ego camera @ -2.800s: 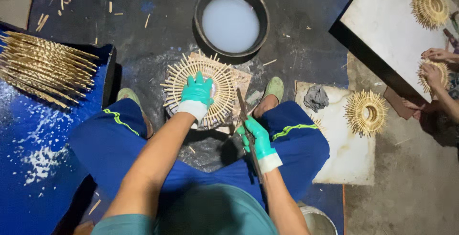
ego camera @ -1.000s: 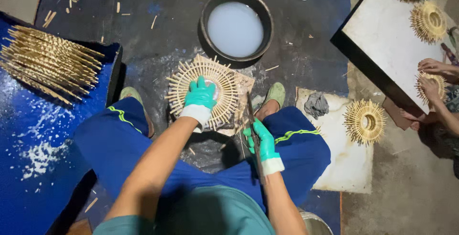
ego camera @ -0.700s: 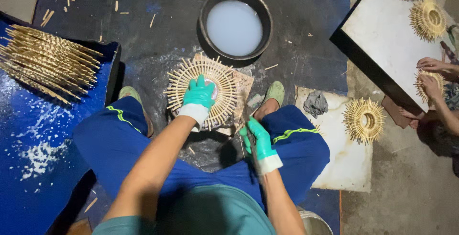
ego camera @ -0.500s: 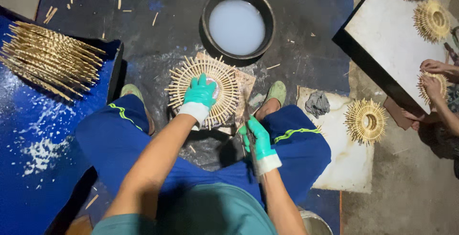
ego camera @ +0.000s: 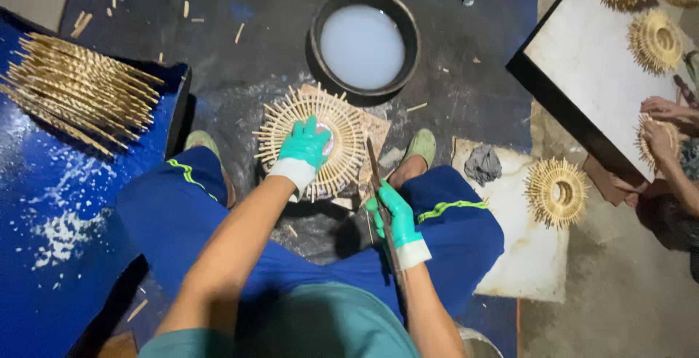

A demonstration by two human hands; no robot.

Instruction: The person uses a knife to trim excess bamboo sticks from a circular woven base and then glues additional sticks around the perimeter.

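A round black basin [ego camera: 364,43] of milky liquid sits on the floor just beyond the left hand [ego camera: 307,145]. That gloved hand presses flat, fingers spread, on a round woven mat [ego camera: 314,139] with spokes sticking out, lying on a board between the feet. The right hand [ego camera: 393,216], just beside it, has its grip closed around a thin stick [ego camera: 380,205]. Compared with a moment ago, both hands and the mat have barely shifted.
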